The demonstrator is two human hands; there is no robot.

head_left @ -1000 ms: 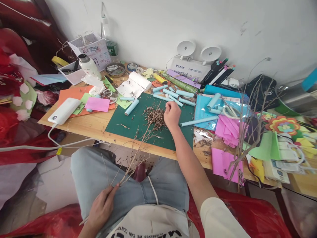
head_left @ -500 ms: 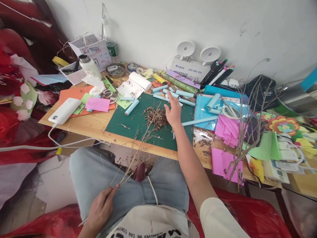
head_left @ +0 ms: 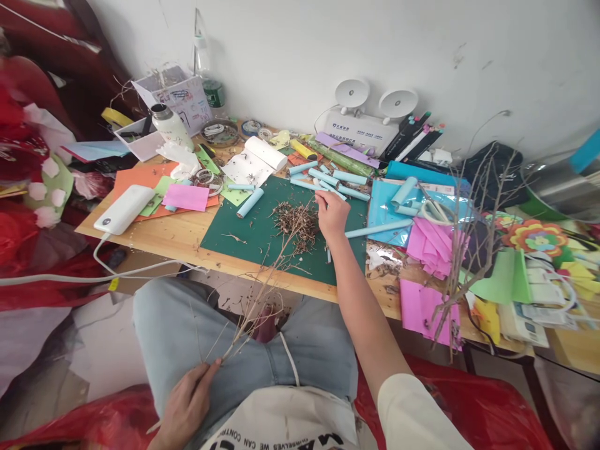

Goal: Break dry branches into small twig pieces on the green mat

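Gripping is done by my left hand [head_left: 185,397]: its fingers close around the thin, bare, brown twiggy branch [head_left: 257,297] over my light-blue denim trousers [head_left: 178,325]. Set 12 o'clock straight ahead of me, with the dial centred on the loose heap of small, dry, brown plant bits [head_left: 300,228]. The left hand is then at 7 o'clock; the branch runs from it up to the heap, its fine tips lying over the bits. My right hand [head_left: 334,214] is at 3 o'clock, just beside the heap, fingers drawn together; I cannot tell whether they pinch a twig tip.

The heap lies on the flat, dark-green rectangular mat [head_left: 229,230], on the pale wooden tabletop [head_left: 157,236]. Rolled light-blue paper tubes [head_left: 352,177] lie at 1 o'clock. A partly unrolled white paper roll [head_left: 265,153] is at 11 o'clock. The white, rounded rectangular power bank [head_left: 125,208], cable attached, is at 9 o'clock. The upright bundle of bare grey-brown branches [head_left: 462,284] stands between 3 and 4 o'clock.
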